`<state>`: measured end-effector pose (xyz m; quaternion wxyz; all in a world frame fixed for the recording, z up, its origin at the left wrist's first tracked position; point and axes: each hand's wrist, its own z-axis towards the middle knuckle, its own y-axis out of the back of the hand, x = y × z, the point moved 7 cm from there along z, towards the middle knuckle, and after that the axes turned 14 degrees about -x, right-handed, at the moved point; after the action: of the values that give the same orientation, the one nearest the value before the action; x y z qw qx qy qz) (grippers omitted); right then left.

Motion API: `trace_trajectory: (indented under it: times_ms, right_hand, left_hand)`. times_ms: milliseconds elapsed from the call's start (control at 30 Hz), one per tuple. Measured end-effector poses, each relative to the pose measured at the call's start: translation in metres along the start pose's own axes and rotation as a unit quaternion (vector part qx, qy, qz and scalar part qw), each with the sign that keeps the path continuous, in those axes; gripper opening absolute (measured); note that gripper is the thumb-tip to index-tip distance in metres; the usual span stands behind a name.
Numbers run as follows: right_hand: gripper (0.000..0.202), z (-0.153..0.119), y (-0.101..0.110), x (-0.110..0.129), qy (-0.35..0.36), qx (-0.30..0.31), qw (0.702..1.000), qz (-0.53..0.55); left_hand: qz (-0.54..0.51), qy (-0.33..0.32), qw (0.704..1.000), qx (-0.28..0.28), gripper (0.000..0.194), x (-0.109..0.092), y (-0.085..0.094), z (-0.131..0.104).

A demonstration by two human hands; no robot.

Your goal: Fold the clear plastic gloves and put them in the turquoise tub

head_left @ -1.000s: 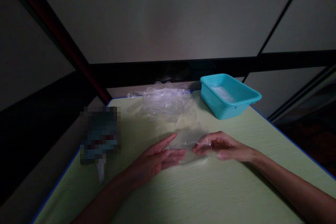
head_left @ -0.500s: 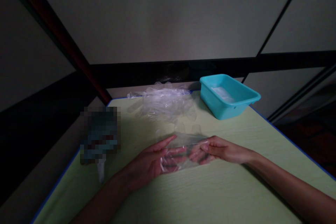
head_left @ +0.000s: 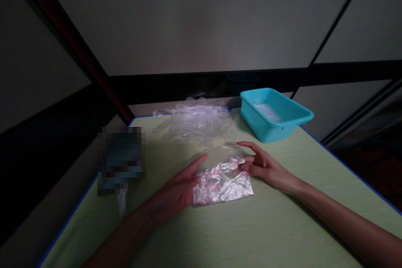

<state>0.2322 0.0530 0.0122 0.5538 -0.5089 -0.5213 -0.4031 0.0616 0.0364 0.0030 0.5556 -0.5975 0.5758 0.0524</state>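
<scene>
A thin clear disposable plastic glove (head_left: 222, 186), crinkled and shiny, is spread between my two hands above the near part of the table. My left hand (head_left: 179, 190) holds its left side, thumb on the plastic and index finger stretched out; the other fingers are largely hidden behind the film. At the upper right edge, my right hand (head_left: 262, 169) pinches the glove between thumb and a bent finger, with the index finger extended above. Beyond them lies a loose pile of clear plastic gloves (head_left: 199, 119).
On the back right corner of the light green table (head_left: 282, 226) stands a turquoise plastic basin (head_left: 273, 132) with a whitish flat piece inside. A pixelated object (head_left: 121, 159) sits at the left edge, a pale strip below it. Wall panels rise behind the table.
The plastic between my hands has turned from see-through to crinkled and glossy. My right hand has shifted slightly, its index finger now raised and extended. My left hand stays nearly in place.
</scene>
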Motion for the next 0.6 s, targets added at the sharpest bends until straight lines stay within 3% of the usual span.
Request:
trace_trajectory:
  times_ms: [133, 300, 433, 600]
  right_hand:
    - [0.070, 0.003, 0.004, 0.002, 0.042, -0.021, 0.999, -0.014]
    - [0.026, 0.001, 0.003, 0.002, 0.086, -0.016, 0.985, -0.147]
    - [0.027, -0.005, -0.001, 0.011, 0.159, -0.035, 0.948, -0.273]
    - [0.032, -0.010, -0.010, 0.020, 0.235, -0.027, 0.896, -0.375]
  left_hand:
    - [0.041, -0.038, 0.998, -0.023, 0.075, -0.006, 0.004, 0.000]
    - [0.117, -0.090, 0.983, -0.106, 0.061, -0.014, 0.012, 0.003]
    - [0.217, -0.134, 0.954, -0.159, 0.059, -0.021, 0.018, 0.005]
    - [0.269, -0.148, 0.938, -0.163, 0.069, -0.019, 0.019, 0.007]
